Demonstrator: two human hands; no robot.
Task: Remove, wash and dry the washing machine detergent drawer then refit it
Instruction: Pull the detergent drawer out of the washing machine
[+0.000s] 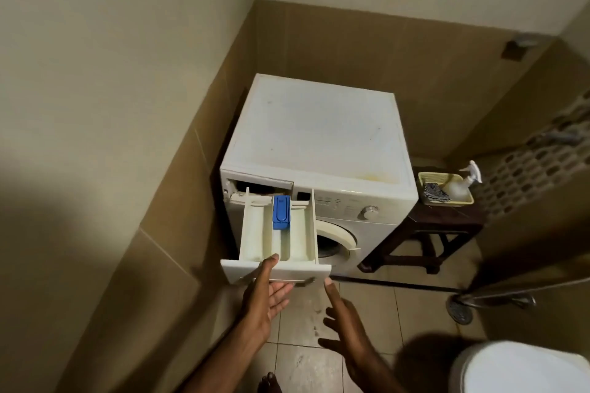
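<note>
A white front-loading washing machine [319, 134] stands in the tiled corner. Its cream detergent drawer [281, 242] is pulled far out of the slot [255, 185] at the machine's top left, with a blue insert [281, 212] in the middle compartment. My left hand [268, 293] grips the drawer's front panel, thumb over the top edge and fingers underneath. My right hand [343, 325] is spread below the panel's right corner, the index fingertip touching or nearly touching that corner, holding nothing.
A dark wooden stool [440, 226] to the right of the machine carries a yellow basket [447, 198] with a spray bottle [463, 182] and a cloth. A white toilet lid [523, 370] is at bottom right, a metal rail [510, 293] above it. Walls close in on the left.
</note>
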